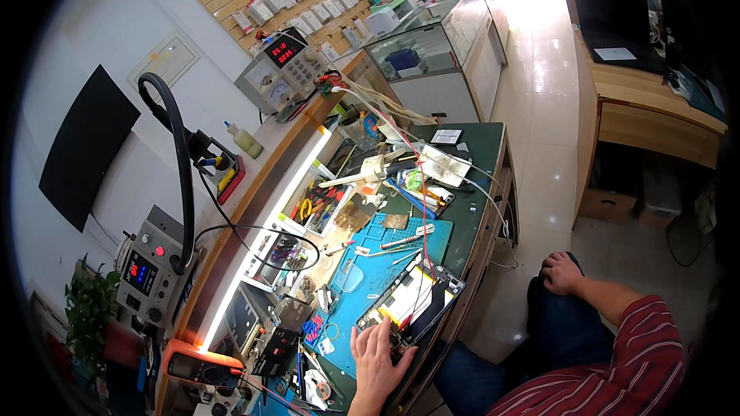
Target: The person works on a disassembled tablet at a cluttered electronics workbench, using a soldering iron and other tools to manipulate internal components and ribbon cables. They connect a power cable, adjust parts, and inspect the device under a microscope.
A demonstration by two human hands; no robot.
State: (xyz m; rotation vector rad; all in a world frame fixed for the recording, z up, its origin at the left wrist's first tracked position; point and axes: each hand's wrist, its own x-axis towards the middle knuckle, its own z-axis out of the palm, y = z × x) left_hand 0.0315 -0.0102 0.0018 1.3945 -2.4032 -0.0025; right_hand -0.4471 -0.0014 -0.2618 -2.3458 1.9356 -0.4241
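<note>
Doing this well calls, I would judge, for a light, steady touch — the opened tablet [435,304] lies at the near edge of the tabletop [472,223], partly over the mat, and its bare insides look easy to harm; the red lead [422,185] ending at its near end wants slack, so that nothing tugs, and its tip is best kept clear of neighbouring parts; the left hand [375,360] is fairly wide, thumb well apart from the fingers, fingertips down on the tablet's near left end — whether it pins something small there, I cannot tell; the right hand [561,273] rests loosely on the knee [563,320], off to the right, with no tool showing in it; farther on, a slim tool [403,239] lies across the blue mat [379,268]; at the far left stands a power supply [281,77], its red display lit.
</note>
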